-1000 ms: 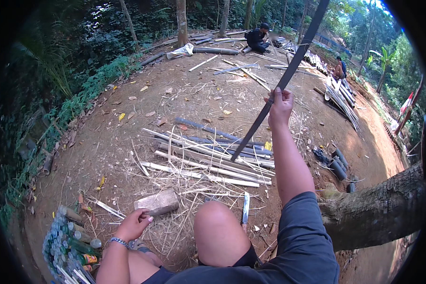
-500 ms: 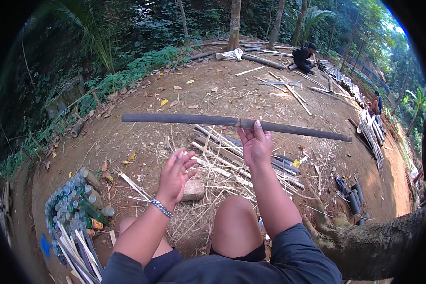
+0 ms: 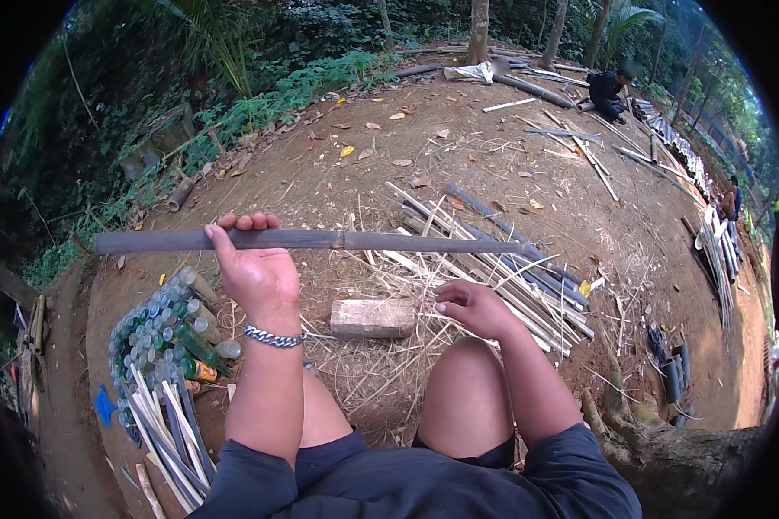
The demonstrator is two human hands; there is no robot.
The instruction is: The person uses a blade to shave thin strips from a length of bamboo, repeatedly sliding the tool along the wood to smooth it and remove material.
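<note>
A long dark bamboo strip (image 3: 407,242) lies level across the front of me, with a joint ring near its middle. Closed round its left part is my left hand (image 3: 258,264), palm up, the thumb over the near edge. My right hand (image 3: 476,309) holds nothing; its fingers are loosely bent and apart, low above my right knee. Between the two hands, a squared wooden block (image 3: 372,318) rests on the ground. Beyond my right hand lies a pile of split bamboo strips (image 3: 502,268), partly behind the held strip.
Glass bottles (image 3: 169,324) are heaped on the left, beside a bundle of pale strips (image 3: 169,437). A thick tree root (image 3: 649,441) and dark tubes (image 3: 677,372) lie to the right. Two other people are at the far right, one a crouching person (image 3: 610,91) in dark clothes.
The bamboo strip has passed from my right hand to my left and shifted leftward. My right hand has let go and dropped nearer the knee. The view has turned slightly left.
</note>
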